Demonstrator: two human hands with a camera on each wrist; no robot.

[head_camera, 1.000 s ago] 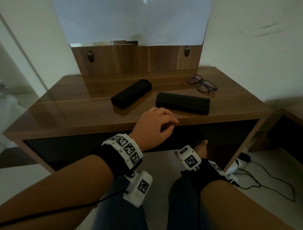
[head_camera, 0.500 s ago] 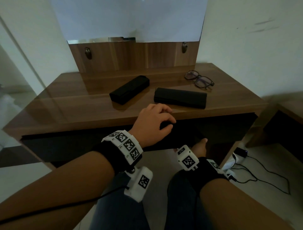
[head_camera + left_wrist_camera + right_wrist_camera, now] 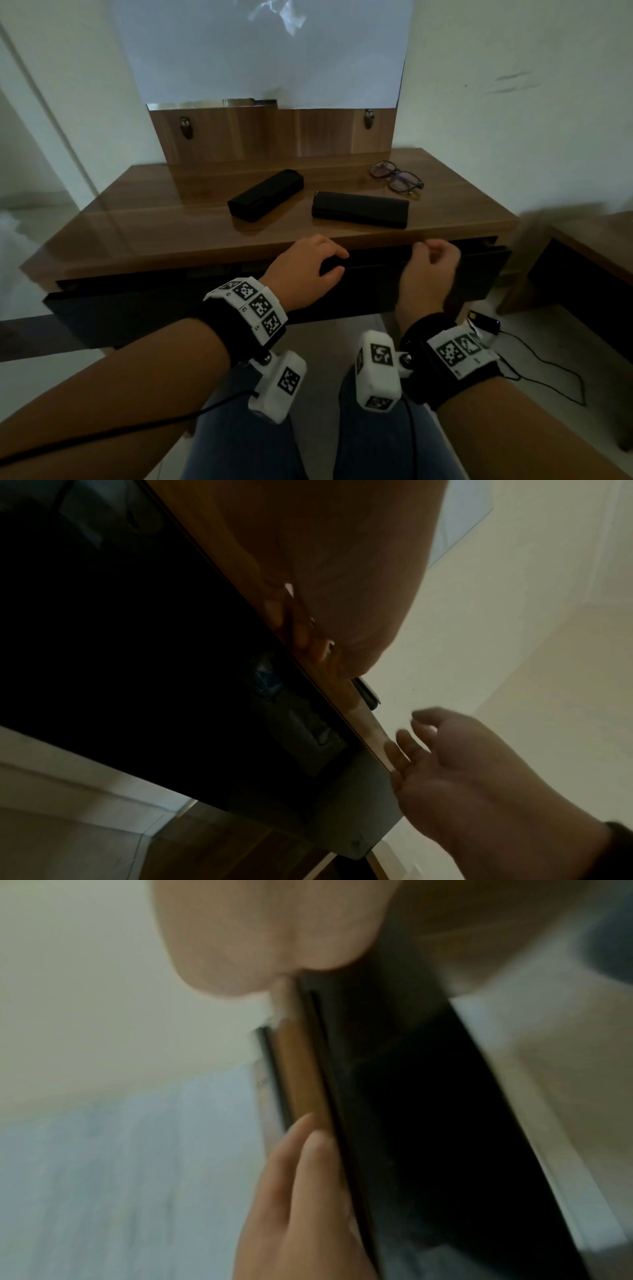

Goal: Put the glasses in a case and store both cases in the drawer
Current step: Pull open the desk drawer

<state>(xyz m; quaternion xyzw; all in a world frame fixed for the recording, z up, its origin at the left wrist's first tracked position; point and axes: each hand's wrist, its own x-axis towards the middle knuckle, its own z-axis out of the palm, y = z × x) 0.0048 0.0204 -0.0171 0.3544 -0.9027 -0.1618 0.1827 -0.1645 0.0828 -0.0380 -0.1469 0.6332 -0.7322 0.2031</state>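
- Left hand [image 3: 305,270] grips the top edge of the dark drawer [image 3: 144,308] front, fingers curled over it, thumb below; the wrist view shows fingertips hooked at the lip under the bench [image 3: 144,226] edge.
- Right hand [image 3: 428,270] hangs just in front of the drawer front, to the right of the left hand, fingers loosely curled, holding nothing. From the head view I cannot tell whether it touches the drawer.
- Drawer stands a little way out from under the bench top, a narrow dark gap showing along its upper edge.
- Glasses [image 3: 397,178] lie on the bench at the back right, lenses facing up, apart from both cases.
- Long flat black case [image 3: 359,209] lies crosswise near the front edge, just in front of the glasses, closed.
- Second black case [image 3: 265,195], boxier, lies at a slant to its left, near it but not touching, closed.
- Wooden back panel [image 3: 274,135] rises behind the bench, a pale sheet [image 3: 263,51] above it on the wall.
- Small black device [image 3: 484,322] with cables on the floor at right.
- Right wrist view is blurred.
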